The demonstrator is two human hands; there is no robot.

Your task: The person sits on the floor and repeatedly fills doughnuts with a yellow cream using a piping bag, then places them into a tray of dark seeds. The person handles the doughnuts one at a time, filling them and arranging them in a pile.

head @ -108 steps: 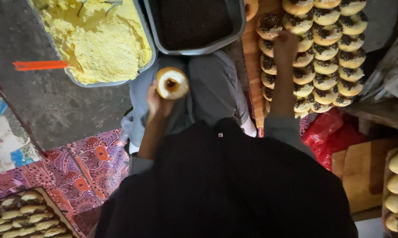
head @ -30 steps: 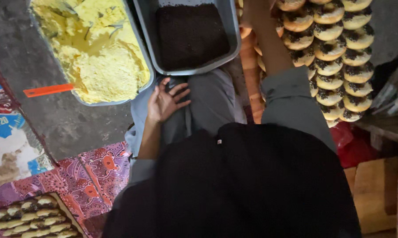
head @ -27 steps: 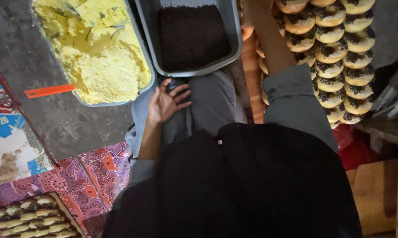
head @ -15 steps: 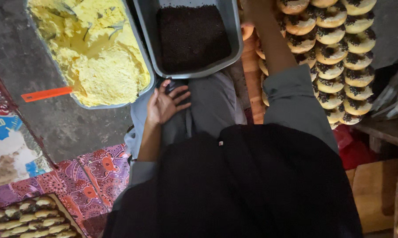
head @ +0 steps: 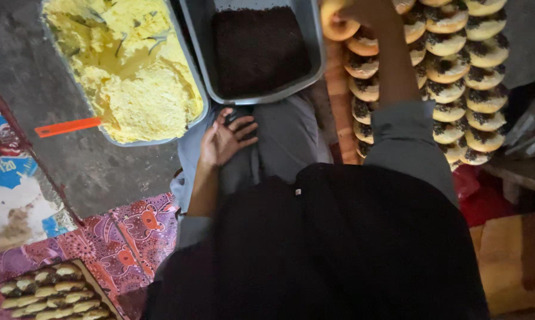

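Left hand [head: 224, 139] now empty, fingers loose on my knee; right hand [head: 368, 12] has reached up, gripping a plain doughnut [head: 337, 24] beside the sprinkled rows [head: 457, 71].

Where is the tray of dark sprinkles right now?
The grey tray of dark sprinkles sits at top centre, between the tray of yellow cream and the rows of topped doughnuts, just above the left hand.

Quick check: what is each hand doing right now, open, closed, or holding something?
Left hand: open, empty, resting palm-up on the grey-clothed lap.
Right hand: reached over the stacked doughnuts, closed on a plain doughnut at the top edge.
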